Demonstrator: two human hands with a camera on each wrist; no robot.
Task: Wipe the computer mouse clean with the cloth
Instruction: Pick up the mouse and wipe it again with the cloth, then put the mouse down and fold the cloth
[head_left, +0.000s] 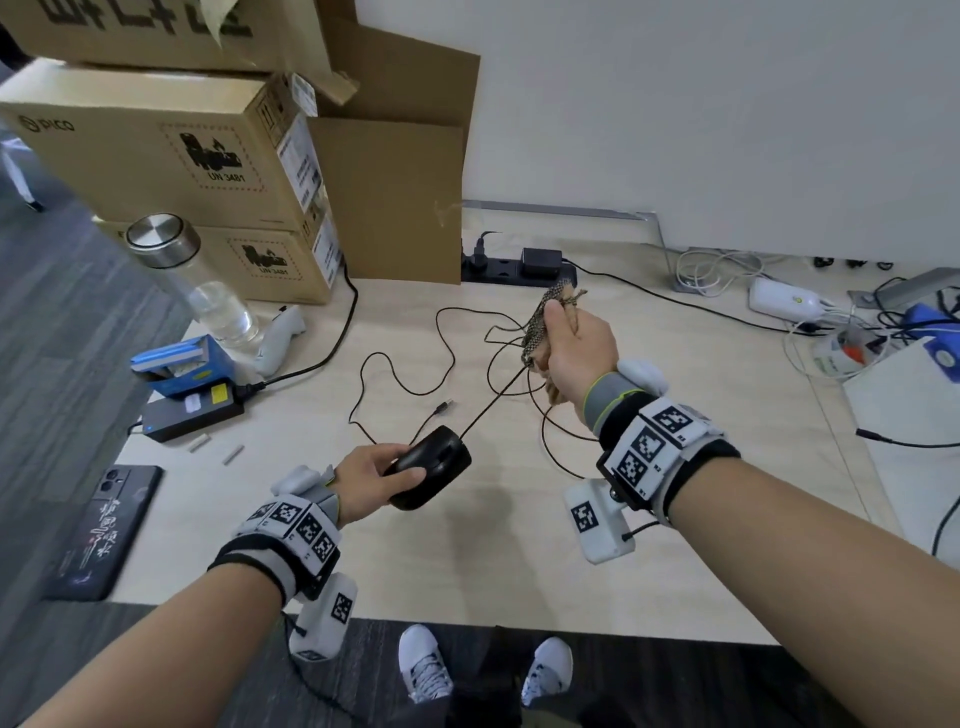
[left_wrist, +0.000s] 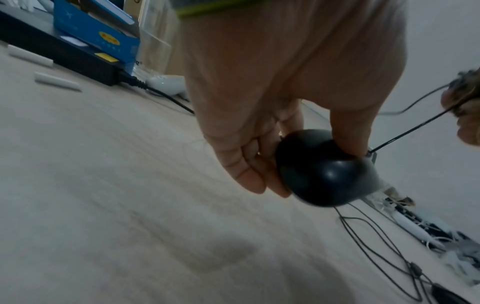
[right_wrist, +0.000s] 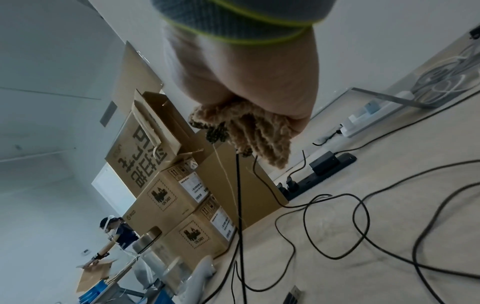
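Note:
My left hand (head_left: 376, 475) grips a black computer mouse (head_left: 434, 467) just above the light wooden table (head_left: 493, 561), thumb across its upper side and fingers underneath. In the left wrist view the mouse (left_wrist: 324, 170) sits in my fingers (left_wrist: 249, 164). Its black cable (head_left: 491, 402) runs taut up to my right hand (head_left: 571, 345). That hand is raised farther back and clenches a bunched tan and dark patterned cloth (head_left: 537, 325) around the cable. The right wrist view shows the cloth (right_wrist: 249, 131) bulging from my fist with the cable (right_wrist: 239, 195) hanging below it.
Cardboard boxes (head_left: 171, 156) stack at the back left, with a glass bottle (head_left: 197, 280), blue box (head_left: 179, 364) and power adapter (head_left: 192, 415) before them. A phone (head_left: 104, 530) lies at the left edge. A power strip (head_left: 519, 267) and loose cables (head_left: 405, 364) cover the middle; more gear sits right.

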